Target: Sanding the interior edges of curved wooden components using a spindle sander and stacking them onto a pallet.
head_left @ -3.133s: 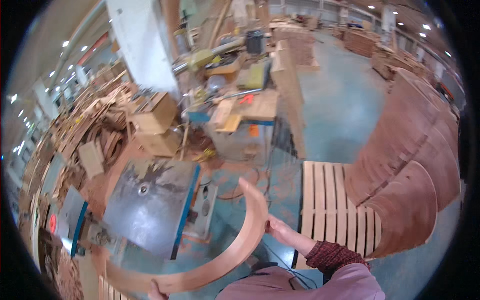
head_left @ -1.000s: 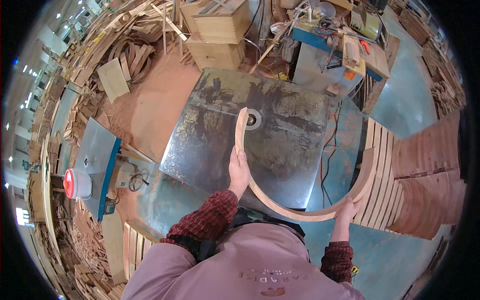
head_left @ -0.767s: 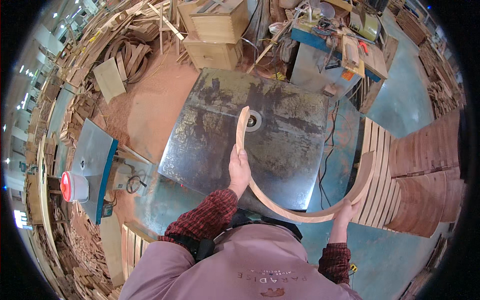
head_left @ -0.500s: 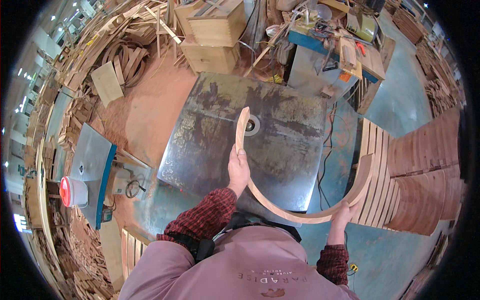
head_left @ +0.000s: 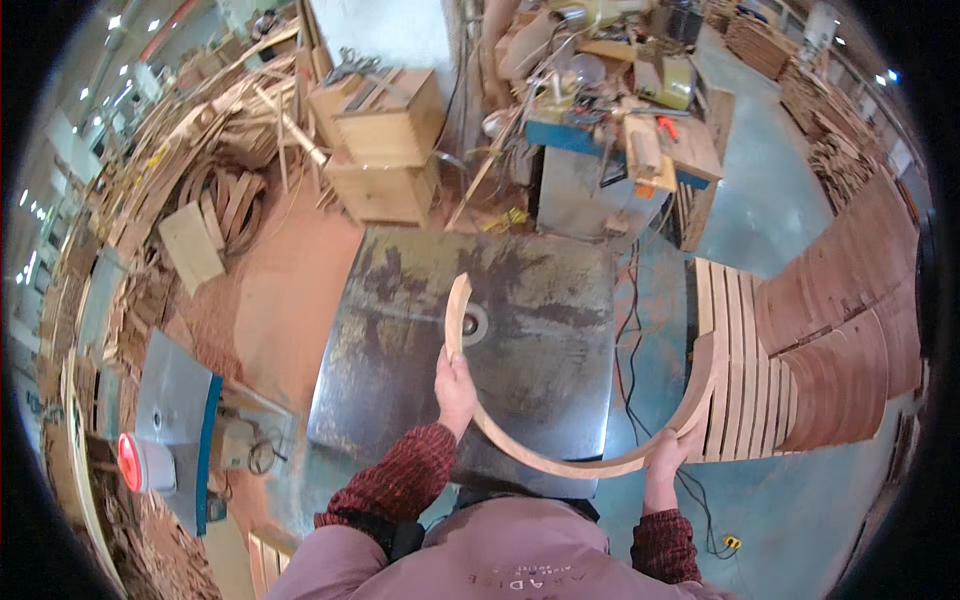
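Both my hands hold one curved wooden piece (head_left: 560, 466), a pale arc bent like a wide U. My left hand (head_left: 456, 392) is closed around its left arm, below the tip that stands over the metal machine table (head_left: 540, 380). My right hand (head_left: 668, 452) grips the lower right of the curve, beyond the table's right edge. Just right of the wood's left tip, a round spindle opening (head_left: 470, 325) sits in the tabletop. The wood's right end reaches up beside a slatted wooden stack.
Slatted wood (head_left: 740, 370) and stacked curved brown panels (head_left: 840, 370) stand at right. At left is a smaller metal table (head_left: 175, 400) with a white bucket (head_left: 150, 463). Wooden boxes (head_left: 385, 130) and a cluttered bench (head_left: 600, 190) stand behind. Cables (head_left: 630, 370) run along the floor.
The view has tilted up, so the table and everything on the floor appear lower. Both hands keep their hold on the curved wood, which stays much the same relative to the table.
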The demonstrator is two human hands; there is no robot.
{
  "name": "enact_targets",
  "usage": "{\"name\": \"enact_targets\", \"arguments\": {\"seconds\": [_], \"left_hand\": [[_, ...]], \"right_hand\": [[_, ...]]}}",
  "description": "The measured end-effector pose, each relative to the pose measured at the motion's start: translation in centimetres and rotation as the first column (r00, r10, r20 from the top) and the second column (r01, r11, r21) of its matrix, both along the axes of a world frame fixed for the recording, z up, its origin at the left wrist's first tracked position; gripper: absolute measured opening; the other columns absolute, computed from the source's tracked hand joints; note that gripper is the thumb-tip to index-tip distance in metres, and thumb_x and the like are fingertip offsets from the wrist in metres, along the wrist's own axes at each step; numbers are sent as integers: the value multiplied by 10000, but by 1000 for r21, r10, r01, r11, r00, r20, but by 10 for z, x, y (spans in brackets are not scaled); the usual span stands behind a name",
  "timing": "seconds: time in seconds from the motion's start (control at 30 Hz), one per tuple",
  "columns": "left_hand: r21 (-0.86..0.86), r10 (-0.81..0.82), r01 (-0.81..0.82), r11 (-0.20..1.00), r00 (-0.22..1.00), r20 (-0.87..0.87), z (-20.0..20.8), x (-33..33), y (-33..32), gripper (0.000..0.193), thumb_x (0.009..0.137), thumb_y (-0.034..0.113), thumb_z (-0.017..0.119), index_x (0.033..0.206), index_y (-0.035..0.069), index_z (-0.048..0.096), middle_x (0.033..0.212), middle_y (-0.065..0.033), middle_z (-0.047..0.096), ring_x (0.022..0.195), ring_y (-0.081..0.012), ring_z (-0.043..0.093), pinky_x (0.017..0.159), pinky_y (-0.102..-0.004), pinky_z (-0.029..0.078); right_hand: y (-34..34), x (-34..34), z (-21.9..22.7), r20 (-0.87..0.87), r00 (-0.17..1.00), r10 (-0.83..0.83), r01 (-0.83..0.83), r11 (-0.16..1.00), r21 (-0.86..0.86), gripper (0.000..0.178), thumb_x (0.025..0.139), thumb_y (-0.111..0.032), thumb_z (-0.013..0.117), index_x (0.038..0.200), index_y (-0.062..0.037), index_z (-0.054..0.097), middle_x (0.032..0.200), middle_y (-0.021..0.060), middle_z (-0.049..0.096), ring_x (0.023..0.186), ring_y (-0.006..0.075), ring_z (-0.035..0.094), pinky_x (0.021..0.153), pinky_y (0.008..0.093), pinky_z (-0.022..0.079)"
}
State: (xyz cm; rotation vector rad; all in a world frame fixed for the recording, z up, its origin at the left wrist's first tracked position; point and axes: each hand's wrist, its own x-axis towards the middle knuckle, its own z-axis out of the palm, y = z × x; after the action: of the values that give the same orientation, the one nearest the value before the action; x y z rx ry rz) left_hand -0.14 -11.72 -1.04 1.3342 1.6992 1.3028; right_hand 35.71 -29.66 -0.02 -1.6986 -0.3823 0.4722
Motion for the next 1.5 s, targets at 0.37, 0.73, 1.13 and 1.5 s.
{"name": "enact_targets", "arguments": {"seconds": [0.37,0.73,1.13,1.5], "left_hand": [[73,-108,106,992,994,23,-8,-4,36,371,1092,205,437,1361,-25,548,1098,-186,675,986,-311,652,881,-412,502],[39,-142,141,989,990,17,-19,-9,86,392,1084,230,444,1351,-30,562,1104,-207,693,1022,-342,676,904,-426,511],[-1,-129,130,992,985,-115,-11,-20,155,365,1074,255,446,1193,-42,621,914,-238,673,863,-412,666,774,-484,497],[38,-78,88,995,974,-214,-27,-40,227,367,1075,286,460,1160,-33,618,939,-287,673,920,-487,661,793,-538,498]], "right_hand": [[17,-12,-2,20,996,-90,89,996,31,780,798,86,495,1556,-9,338,1254,130,519,1044,227,551,915,331,474],[37,-16,-29,50,992,-114,111,992,53,792,788,68,506,1559,-8,341,1363,143,492,1198,254,521,1031,355,438],[94,-39,-29,-6,989,-146,146,989,29,771,809,71,535,1546,-4,321,1352,166,512,1176,267,562,995,343,463],[169,-54,-29,150,981,-127,125,992,18,706,836,72,507,1520,47,336,1403,214,493,1296,326,509,1136,359,357]]}}
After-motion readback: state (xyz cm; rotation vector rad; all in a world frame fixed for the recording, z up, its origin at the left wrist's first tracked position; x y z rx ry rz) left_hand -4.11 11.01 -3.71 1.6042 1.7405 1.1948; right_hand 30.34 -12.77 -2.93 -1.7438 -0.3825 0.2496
